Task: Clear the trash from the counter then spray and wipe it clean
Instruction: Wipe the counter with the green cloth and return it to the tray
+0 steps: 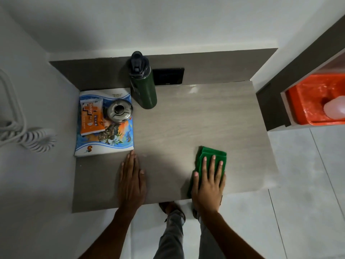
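A grey wood-grain counter (186, 118) fills the middle of the view. My right hand (208, 182) lies flat on a folded green cloth (216, 153) near the counter's front right edge, pressing it down with fingers spread. Only the cloth's far end and left side show past the hand. My left hand (131, 174) rests flat on the bare counter near the front, fingers together, empty, its fingertips close to the corner of a colourful book (115, 143).
At the back left the book carries an orange wipes packet (92, 116) and a round steel lid (119, 110). A dark green bottle (144, 85) stands at the back by a black socket (169, 76). An orange tray (313, 98) holding a pale bottle (335, 107) sits on a shelf at right.
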A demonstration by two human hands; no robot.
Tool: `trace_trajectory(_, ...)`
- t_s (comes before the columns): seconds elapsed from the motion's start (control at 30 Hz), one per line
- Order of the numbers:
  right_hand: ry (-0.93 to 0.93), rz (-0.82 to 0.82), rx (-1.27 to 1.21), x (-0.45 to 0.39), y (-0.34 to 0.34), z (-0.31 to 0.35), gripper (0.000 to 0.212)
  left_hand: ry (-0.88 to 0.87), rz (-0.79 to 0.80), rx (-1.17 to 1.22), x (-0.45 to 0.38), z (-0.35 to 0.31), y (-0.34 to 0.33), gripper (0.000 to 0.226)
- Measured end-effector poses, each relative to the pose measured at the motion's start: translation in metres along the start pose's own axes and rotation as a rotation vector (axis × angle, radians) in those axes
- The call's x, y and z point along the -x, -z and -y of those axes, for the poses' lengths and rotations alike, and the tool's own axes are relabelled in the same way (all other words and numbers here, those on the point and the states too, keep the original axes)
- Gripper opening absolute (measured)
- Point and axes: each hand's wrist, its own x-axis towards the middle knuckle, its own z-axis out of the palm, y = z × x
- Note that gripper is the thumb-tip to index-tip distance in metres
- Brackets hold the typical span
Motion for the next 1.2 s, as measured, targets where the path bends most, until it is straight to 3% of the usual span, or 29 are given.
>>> trace_trajectory(0.37, 0.438, 0.195, -0.045, 0.002, -0.034, 0.133, 0.065, -0.071, -0.115, -0.129, 0.014, 0.014, -0.011, 0.059)
trace_trajectory(0.57, 0.655, 0.251, -0.028, -0.052, -0.035, 0.142, 0.065, 0.01, -0.008, -0.093, 0.01, 0.013, -0.008, 0.058)
trace_trajectory(0.73, 0.414, 0.155, -0.023, -0.11, -0.019, 0.116, 0.062, 0.019, 0.012, -0.088, 0.006, 0.01, -0.004, 0.06)
trace_trajectory(0.93, 0.092, 0.072, -0.006, -0.174, 0.022, 0.017, 0.061, 0.017, 0.04, -0.088, 0.008, 0.012, -0.004, 0.059)
trace_trajectory(1.2, -0.203, -0.005, -0.035, -0.168, 0.064, -0.111, 0.067, -0.01, 0.023, -0.134, 0.008, 0.01, -0.003, 0.059)
